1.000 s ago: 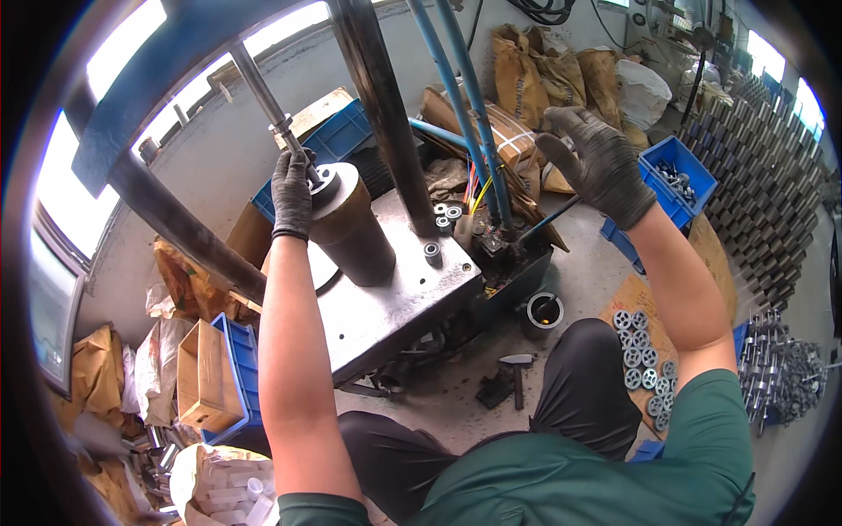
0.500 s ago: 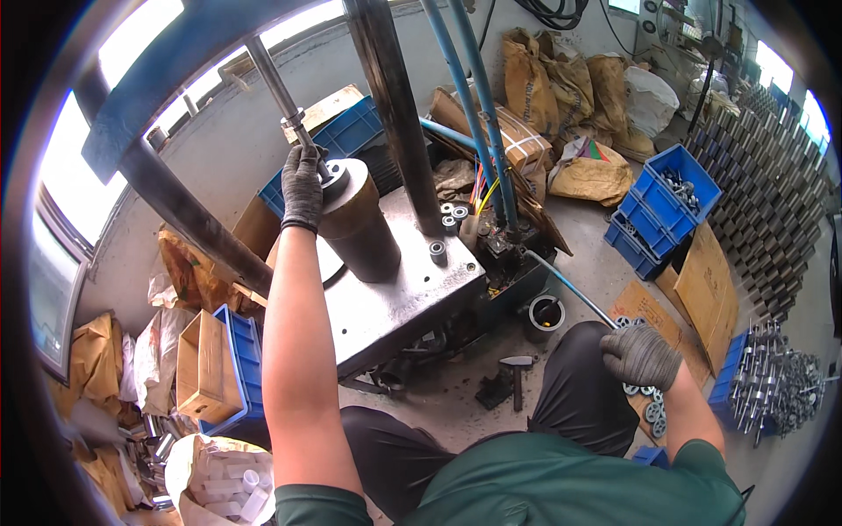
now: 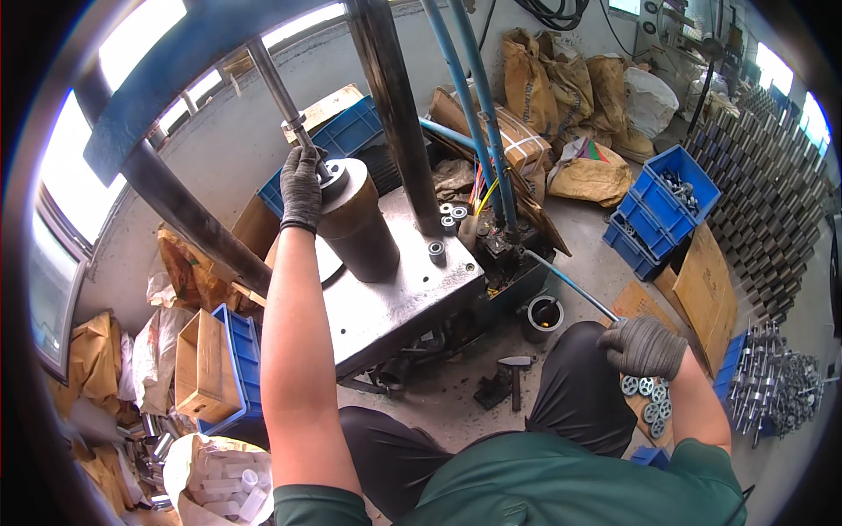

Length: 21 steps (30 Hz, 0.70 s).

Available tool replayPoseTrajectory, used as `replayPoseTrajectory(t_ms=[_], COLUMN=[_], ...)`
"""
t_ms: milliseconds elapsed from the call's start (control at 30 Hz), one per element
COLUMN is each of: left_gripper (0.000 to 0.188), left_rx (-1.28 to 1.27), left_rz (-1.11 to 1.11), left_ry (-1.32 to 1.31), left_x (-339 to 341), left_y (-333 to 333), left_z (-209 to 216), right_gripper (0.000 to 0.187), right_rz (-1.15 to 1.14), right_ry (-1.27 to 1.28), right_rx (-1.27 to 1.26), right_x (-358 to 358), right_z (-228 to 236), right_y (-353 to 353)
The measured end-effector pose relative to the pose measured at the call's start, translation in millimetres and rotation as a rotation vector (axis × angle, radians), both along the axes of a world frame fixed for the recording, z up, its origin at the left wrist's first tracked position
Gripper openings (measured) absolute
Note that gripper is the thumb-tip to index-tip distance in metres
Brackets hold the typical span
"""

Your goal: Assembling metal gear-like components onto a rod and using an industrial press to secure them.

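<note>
My left hand (image 3: pixel 301 188), in a grey knit glove, is closed round the lower part of an upright metal rod (image 3: pixel 309 140). The rod hangs beneath the press ram (image 3: pixel 275 81) and stands at a round metal disc with holes (image 3: pixel 334 178). That disc lies on top of a thick dark steel cylinder (image 3: pixel 364 232) on the press table (image 3: pixel 421 294). The exact contact under my left fingers is hidden. My right hand (image 3: pixel 647 347), gloved too, wraps round the end of a long blue lever (image 3: pixel 574 293) that runs from the pump beside the table.
Several small ring parts (image 3: pixel 437 252) sit on the table's right corner. A hammer (image 3: pixel 517 381) lies on the floor near a metal cup (image 3: pixel 542 318). Blue crates (image 3: pixel 658 206) with metal parts and stacked dark tubes (image 3: pixel 763 193) stand right. A bag of white plastic tubes (image 3: pixel 197 465) is at lower left.
My right hand has shifted slightly up and to the right with the lever's end, uncovering more of the discs below it. My left hand stays at the rod.
</note>
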<state>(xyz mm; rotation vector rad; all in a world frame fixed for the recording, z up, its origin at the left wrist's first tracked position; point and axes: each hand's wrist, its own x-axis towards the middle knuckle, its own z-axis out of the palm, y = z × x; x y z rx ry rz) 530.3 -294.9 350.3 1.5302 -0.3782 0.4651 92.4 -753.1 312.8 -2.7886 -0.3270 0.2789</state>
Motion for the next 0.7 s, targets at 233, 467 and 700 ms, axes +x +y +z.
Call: replayPoseTrajectory(t_ms=[233, 467, 700], left_gripper=[0.028, 0.027, 0.027], left_rx=[-0.039, -0.012, -0.030], left_rz=[-0.034, -0.032, -0.043], left_ry=[0.033, 0.038, 0.060], left_x=[2, 0, -1], left_y=[1, 2, 1], left_z=[-2, -1, 0], right_gripper=[0.025, 0.024, 0.078], right_rz=[-0.024, -0.053, -0.183], right_ry=[0.042, -0.834, -1.123], right_rx=[-0.061, 0.059, 0.172], right_x=[0, 92, 205], right_z=[-2, 57, 105], right_y=[1, 15, 24])
